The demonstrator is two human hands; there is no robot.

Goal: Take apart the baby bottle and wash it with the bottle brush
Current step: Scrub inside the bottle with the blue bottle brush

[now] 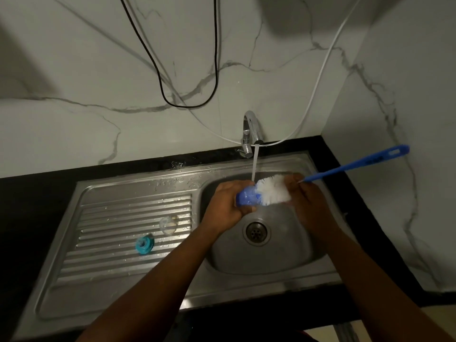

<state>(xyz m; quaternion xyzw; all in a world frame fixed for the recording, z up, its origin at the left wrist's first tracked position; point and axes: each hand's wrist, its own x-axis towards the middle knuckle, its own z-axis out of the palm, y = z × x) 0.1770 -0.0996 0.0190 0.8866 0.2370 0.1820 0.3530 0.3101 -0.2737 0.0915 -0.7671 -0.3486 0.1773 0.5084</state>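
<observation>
Left grip (228,203) is wrapping tight around the blue bottle (246,196) over the sink (306,245); right grip (308,201) is pinching the brush (274,188), bristles meeting the bottle's mouth under running water (254,164).

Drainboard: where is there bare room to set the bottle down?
The drainboard is bare near its front and left edges; the ring and clear teat fill its middle right. Both hands crowd the basin.

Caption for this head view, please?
Left hand holds bottle under running tap; right hand works brush at it.
</observation>
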